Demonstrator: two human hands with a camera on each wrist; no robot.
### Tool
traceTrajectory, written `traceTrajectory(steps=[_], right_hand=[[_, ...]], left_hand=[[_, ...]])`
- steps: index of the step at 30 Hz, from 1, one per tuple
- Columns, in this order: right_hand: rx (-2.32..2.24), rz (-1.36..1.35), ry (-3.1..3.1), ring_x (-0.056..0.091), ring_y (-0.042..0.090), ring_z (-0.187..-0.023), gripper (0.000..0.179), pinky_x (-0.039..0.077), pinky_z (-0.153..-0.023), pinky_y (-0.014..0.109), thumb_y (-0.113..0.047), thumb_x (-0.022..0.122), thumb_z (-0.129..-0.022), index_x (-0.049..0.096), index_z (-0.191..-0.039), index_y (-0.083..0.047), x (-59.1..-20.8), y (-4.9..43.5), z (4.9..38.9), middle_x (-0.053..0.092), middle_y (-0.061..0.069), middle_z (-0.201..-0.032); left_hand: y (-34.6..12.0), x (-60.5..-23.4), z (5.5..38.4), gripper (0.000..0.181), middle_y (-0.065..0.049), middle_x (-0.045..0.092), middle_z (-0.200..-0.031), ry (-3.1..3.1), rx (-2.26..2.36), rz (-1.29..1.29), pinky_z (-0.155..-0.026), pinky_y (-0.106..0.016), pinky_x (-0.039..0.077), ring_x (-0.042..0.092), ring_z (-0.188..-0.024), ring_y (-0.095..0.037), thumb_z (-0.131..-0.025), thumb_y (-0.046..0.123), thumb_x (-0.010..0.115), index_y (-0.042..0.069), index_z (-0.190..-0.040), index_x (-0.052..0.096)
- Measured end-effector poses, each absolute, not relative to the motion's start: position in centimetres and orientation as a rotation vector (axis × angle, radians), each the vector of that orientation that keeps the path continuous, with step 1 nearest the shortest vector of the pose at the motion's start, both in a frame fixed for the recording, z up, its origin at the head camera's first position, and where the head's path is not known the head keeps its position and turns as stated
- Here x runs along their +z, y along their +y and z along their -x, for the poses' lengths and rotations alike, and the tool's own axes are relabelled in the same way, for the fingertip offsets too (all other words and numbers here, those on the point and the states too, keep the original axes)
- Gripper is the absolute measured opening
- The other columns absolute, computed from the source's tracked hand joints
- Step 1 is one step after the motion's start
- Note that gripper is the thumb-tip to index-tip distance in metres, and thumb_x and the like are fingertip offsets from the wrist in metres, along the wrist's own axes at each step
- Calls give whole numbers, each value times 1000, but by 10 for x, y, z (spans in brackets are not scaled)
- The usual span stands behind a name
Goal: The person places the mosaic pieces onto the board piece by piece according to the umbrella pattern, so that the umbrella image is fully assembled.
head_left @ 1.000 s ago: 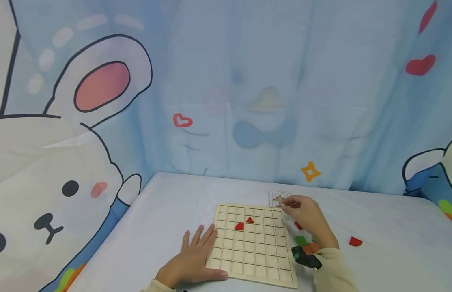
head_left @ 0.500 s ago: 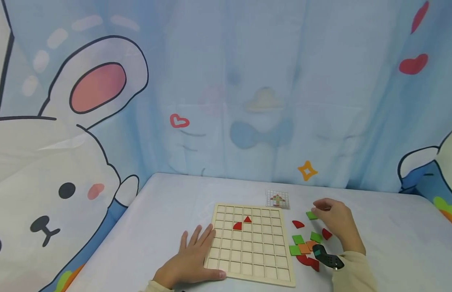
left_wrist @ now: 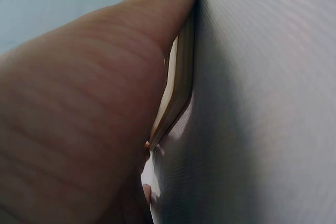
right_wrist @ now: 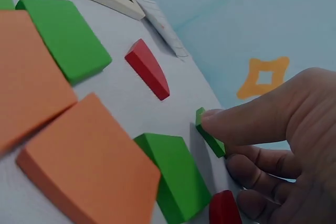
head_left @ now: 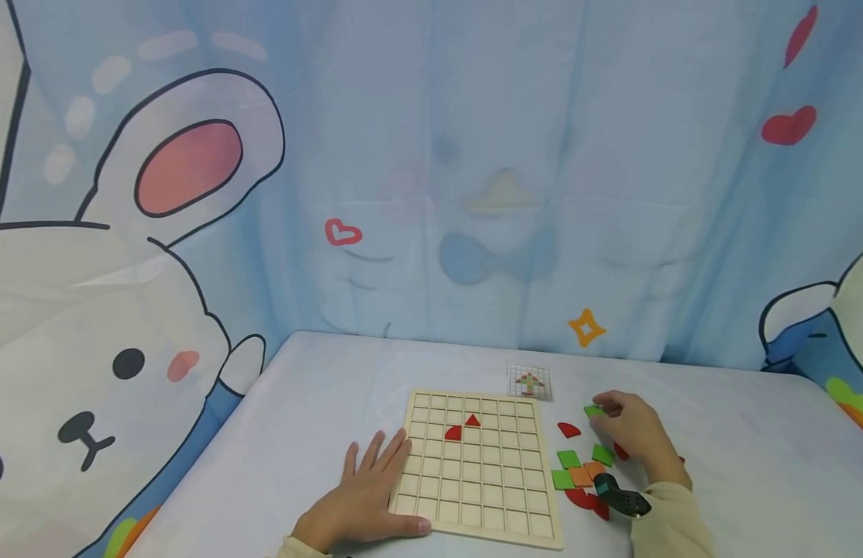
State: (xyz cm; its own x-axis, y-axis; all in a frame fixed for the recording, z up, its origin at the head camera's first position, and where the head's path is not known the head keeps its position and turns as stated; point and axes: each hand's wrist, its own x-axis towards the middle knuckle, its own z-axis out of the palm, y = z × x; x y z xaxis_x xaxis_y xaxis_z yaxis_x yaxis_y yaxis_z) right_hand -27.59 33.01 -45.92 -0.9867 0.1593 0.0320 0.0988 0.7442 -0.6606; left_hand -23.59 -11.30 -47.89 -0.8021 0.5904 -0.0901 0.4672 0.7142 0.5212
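Observation:
A wooden grid board [head_left: 493,474] lies on the white table, with a red quarter-round piece [head_left: 454,433] and a red triangle [head_left: 472,421] in its upper cells. My left hand [head_left: 369,492] rests spread along the board's left edge, its thumb by the near corner. To the right of the board, my right hand [head_left: 635,426] pinches a green square block [right_wrist: 210,135] between thumb and fingers. In the right wrist view that block stands tilted, its far side covered by the fingers. Past the board's top edge lies a small pattern card [head_left: 530,381].
Beside the board's right edge lie green squares [head_left: 569,459], orange squares [head_left: 581,476] and several red curved pieces [head_left: 569,429]. Other red pieces are partly covered by my right hand and wrist. A printed curtain [head_left: 431,170] hangs behind the table.
My right hand has moved from the pattern card rightward to the green square block, then come down and taken hold of it. My left hand has stayed on the board's edge.

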Motion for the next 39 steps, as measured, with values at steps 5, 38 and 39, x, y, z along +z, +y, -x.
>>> traceTrajectory(steps=[5, 38, 39], right_hand=[[1047, 212, -2868, 56, 47, -105, 37, 51, -95, 62, -5, 71, -97, 62, -126, 17, -461, 328, 278, 57, 36, -119], [1480, 143, -2598, 75, 20, -79, 30, 58, -71, 24, -5, 65, -105, 65, -128, 14, -447, 309, 276, 72, 19, -106], [1541, 116, -2578, 77, 20, -81, 31, 59, -73, 24, -3, 63, -105, 63, -130, 15, -447, 307, 277, 71, 21, -107]], left_hand=[[-113, -478, 235, 125, -11, 7, -180, 2671, 720, -843, -118, -76, -8, -3, -163, -44, -87, 83, 67, 4, -171, 19], [-112, -474, 235, 120, -8, 6, -180, 2687, 658, -803, -121, -72, -7, -3, -163, -39, -89, 76, 70, 5, -172, 18], [-112, -475, 235, 121, -9, 6, -180, 2686, 662, -810, -120, -73, -7, -3, -163, -40, -89, 76, 70, 5, -172, 19]])
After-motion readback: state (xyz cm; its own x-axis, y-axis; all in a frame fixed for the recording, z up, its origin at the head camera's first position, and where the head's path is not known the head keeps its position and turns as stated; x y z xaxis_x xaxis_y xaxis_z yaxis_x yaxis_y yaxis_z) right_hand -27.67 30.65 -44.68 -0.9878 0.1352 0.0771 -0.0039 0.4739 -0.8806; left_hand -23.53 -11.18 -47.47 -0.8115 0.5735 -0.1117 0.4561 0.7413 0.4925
